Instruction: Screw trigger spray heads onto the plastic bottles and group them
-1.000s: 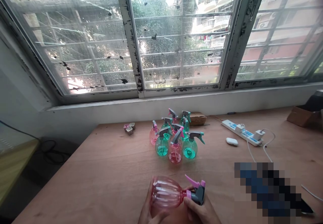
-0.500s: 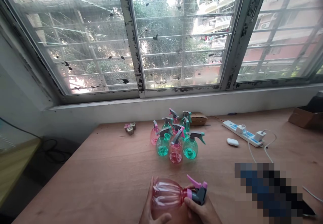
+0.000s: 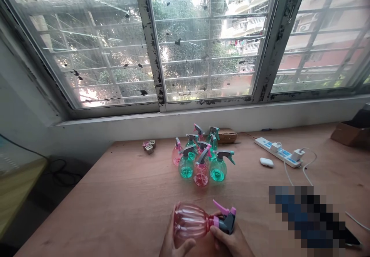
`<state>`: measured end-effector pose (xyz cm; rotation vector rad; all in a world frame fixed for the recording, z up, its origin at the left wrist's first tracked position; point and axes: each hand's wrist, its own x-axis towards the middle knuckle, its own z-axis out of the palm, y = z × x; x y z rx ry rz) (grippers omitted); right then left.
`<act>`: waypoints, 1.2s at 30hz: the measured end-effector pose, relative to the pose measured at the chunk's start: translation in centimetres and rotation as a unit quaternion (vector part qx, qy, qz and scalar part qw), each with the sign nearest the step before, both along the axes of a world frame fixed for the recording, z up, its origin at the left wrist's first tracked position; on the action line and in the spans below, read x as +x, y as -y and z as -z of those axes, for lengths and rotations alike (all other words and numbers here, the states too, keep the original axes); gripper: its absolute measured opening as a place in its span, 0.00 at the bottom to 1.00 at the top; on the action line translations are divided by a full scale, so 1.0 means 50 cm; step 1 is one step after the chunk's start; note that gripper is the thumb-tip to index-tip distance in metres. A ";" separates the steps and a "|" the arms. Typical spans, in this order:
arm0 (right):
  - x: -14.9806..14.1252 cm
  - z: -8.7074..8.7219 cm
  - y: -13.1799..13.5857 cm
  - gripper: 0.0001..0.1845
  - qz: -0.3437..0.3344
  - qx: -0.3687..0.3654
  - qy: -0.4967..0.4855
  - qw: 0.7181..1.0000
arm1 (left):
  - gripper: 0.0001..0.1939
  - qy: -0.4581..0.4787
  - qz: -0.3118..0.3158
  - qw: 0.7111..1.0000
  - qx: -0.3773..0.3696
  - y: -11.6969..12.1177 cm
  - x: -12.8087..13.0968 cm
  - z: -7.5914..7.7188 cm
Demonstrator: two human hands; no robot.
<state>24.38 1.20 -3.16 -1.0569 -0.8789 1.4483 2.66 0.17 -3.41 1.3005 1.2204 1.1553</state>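
A clear pink spray bottle (image 3: pixel 191 220) lies sideways between my hands, its base to the left and its black and pink spray head to the right. My left hand (image 3: pixel 173 241) is wrapped round the base end, the thumb along the near side. At the neck, just under the spray head, my right hand (image 3: pixel 228 239) grips with thumb and fingers. Beyond them several green and pink spray bottles stand upright in a group; a pink one (image 3: pixel 201 174) is at the front, between a green one (image 3: pixel 185 168) and another green one (image 3: pixel 217 170).
A white power strip (image 3: pixel 277 153) with plugs and cables lies at the right, near a white earbud case (image 3: pixel 266 162). A pixelated dark object (image 3: pixel 312 218) is at front right. Small square pieces (image 3: pixel 149 149) sit back left. A cardboard box (image 3: pixel 227 136) stands behind the bottles.
Hardly anything differs. Both hands still hold the pink spray bottle in the same place; its spray head has shifted very slightly left.
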 end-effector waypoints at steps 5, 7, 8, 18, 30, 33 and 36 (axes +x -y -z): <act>0.004 0.005 -0.003 0.27 -0.020 0.016 0.003 1.000 | 0.45 0.007 -0.035 0.999 -0.011 -0.001 0.009 0.005; 0.004 0.008 -0.003 0.27 -0.019 0.020 0.004 1.000 | 0.46 0.005 -0.030 0.999 -0.018 -0.003 0.006 0.014; 0.004 0.009 -0.003 0.27 -0.018 0.021 0.006 1.000 | 0.48 0.004 -0.024 0.999 -0.023 -0.005 0.004 0.020; 0.013 -0.014 -0.001 0.26 -0.032 0.017 0.029 0.999 | 0.43 0.009 -0.045 0.999 -0.001 -0.012 0.000 0.027; 0.009 -0.002 0.000 0.27 -0.031 0.024 0.004 0.999 | 0.51 0.006 -0.035 0.999 -0.008 -0.013 0.002 0.024; 0.008 -0.002 0.000 0.28 -0.034 0.030 0.004 0.999 | 0.55 0.035 -0.019 0.999 -0.003 -0.011 0.001 0.026; 0.009 -0.007 0.000 0.27 -0.027 0.029 0.010 0.999 | 0.52 0.047 -0.020 0.999 -0.017 -0.011 0.000 0.034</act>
